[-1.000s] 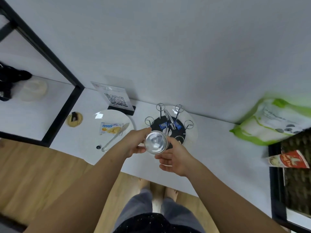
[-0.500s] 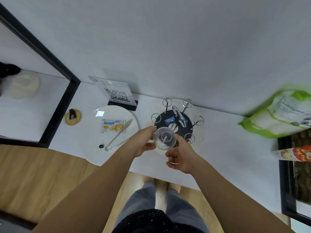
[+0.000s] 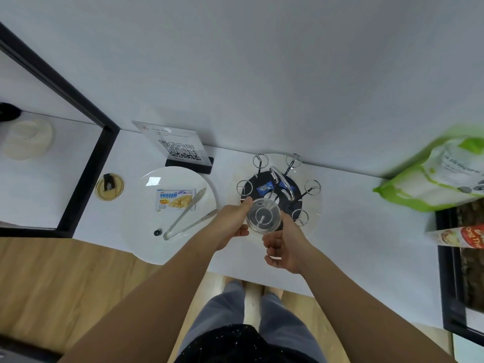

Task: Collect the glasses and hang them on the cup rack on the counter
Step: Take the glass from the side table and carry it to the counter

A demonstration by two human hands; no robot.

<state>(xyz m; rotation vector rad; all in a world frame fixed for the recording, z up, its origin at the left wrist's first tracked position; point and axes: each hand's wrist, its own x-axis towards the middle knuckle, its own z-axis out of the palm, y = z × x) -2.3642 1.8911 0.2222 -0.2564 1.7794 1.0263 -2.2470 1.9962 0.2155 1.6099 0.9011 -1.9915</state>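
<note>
A clear glass (image 3: 263, 217) is turned bottom-up over the near-left peg of the metal cup rack (image 3: 281, 183), whose ringed pegs fan out over a black base on a round glass tray (image 3: 313, 205). My left hand (image 3: 231, 221) grips the glass from its left side. My right hand (image 3: 284, 244) is just below and right of the glass, fingers curled, thumb touching its rim. The other pegs carry no glasses. Two small blue wrappers lie on the rack's base.
A white plate (image 3: 146, 205) with a biscuit packet (image 3: 175, 199) and metal tongs (image 3: 187, 218) lies left of the rack. Behind it stands a QR sign (image 3: 180, 148). A green-and-white bag (image 3: 442, 176) is at right, a small round lid (image 3: 109, 186) at left.
Both hands carried the glass away from me and down onto the rack's near-left peg. My right hand has slipped lower, from cupping the glass to touching its rim.
</note>
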